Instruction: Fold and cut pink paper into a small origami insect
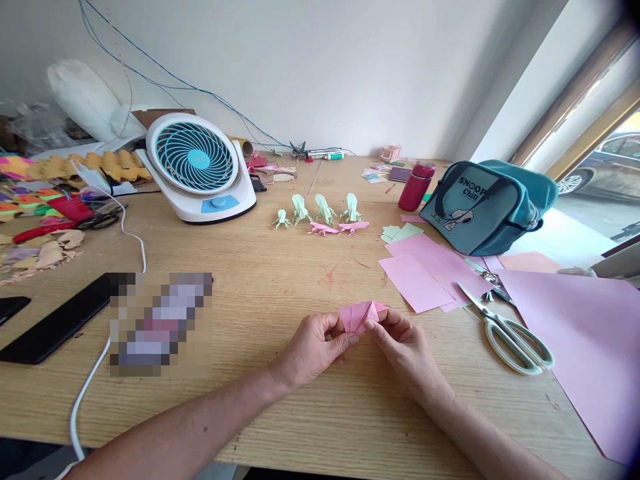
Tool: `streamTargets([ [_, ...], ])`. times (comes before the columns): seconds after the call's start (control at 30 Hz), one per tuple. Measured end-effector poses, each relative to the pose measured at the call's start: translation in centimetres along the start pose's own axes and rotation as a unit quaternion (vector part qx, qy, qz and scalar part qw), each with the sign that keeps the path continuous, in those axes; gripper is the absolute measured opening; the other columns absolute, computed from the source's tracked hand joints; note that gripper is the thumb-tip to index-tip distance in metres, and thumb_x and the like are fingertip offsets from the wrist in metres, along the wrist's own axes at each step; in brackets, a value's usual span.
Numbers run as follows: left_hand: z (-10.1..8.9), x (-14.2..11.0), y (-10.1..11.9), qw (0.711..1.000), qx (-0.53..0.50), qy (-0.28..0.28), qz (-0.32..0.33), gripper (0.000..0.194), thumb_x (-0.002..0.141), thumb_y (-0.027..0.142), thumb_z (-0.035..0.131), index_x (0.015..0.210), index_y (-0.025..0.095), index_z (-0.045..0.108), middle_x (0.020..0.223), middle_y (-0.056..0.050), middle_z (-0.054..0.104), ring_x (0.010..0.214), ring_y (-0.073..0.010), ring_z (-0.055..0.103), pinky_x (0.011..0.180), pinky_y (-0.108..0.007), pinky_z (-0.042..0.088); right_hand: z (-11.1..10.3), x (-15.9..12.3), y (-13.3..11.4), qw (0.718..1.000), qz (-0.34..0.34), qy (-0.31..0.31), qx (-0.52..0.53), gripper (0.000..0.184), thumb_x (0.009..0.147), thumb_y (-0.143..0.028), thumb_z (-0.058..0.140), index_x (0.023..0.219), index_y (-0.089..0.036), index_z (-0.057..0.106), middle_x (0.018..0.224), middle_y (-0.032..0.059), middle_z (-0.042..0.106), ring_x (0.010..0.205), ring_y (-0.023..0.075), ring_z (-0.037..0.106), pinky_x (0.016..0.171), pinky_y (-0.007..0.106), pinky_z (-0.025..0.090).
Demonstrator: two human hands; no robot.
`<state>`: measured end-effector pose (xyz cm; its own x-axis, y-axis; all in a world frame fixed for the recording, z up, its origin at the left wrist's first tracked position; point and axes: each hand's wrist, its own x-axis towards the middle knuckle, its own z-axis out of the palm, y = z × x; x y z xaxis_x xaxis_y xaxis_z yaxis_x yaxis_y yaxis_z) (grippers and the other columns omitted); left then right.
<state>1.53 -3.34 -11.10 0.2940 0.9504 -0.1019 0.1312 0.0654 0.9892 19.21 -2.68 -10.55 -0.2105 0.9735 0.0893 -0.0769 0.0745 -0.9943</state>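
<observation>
A small piece of folded pink paper (356, 317) is held just above the table's front part, between both hands. My left hand (320, 343) pinches its left end between thumb and fingers. On its right side, the thumb of my right hand (403, 340) presses on a crease, with the fingers behind the paper. Beyond the hands stand several pale green origami figures (325, 209). Two pink origami figures (354, 228) lie just in front of them.
Pink sheets (417, 280) and scissors (515, 340) lie to the right, near a teal bag (480, 207) and a red bottle (417, 187). A fan (200, 167) stands at the back left. A white cable (90, 380) and a black flat object (60, 320) lie left.
</observation>
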Motion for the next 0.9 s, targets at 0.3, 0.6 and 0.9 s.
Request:
streamTargets([
  [0.3, 0.1, -0.1, 0.3, 0.995, 0.084, -0.010, 0.044, 0.025, 0.086, 0.036, 0.064, 0.088, 0.013, 0.071, 0.064, 0.001, 0.056, 0.057, -0.0105, 0.046, 0.052, -0.022, 0.033, 0.0, -0.1, -0.4, 1.000, 0.009, 0.000, -0.026, 0.041, 0.086, -0.051, 0.065, 0.062, -0.018, 0.059, 0.059, -0.0015, 0.051, 0.059, 0.0133, 0.044, 0.058, 0.026, 0.038],
  [0.6, -1.2, 0.0, 1.6, 0.998, 0.013, -0.048, 0.033, 0.043, 0.082, 0.054, 0.065, 0.093, 0.012, 0.068, 0.077, -0.003, 0.060, 0.068, -0.0141, 0.053, 0.058, -0.023, 0.042, -0.3, 0.0, -0.3, 0.998, 0.002, 0.007, -0.069, 0.048, 0.090, -0.054, 0.057, 0.058, -0.019, 0.050, 0.057, -0.0025, 0.043, 0.055, 0.0120, 0.037, 0.052, 0.026, 0.030],
  [0.9, -1.3, 0.5, 2.3, 0.997, -0.034, -0.045, 0.047, 0.034, 0.084, 0.048, 0.066, 0.079, 0.014, 0.063, 0.071, 0.000, 0.056, 0.065, -0.0110, 0.049, 0.060, -0.022, 0.039, 0.2, -0.3, -0.4, 0.992, 0.006, -0.057, -0.109, 0.044, 0.083, -0.051, 0.066, 0.057, -0.019, 0.051, 0.057, -0.0023, 0.048, 0.055, 0.0110, 0.039, 0.051, 0.025, 0.032],
])
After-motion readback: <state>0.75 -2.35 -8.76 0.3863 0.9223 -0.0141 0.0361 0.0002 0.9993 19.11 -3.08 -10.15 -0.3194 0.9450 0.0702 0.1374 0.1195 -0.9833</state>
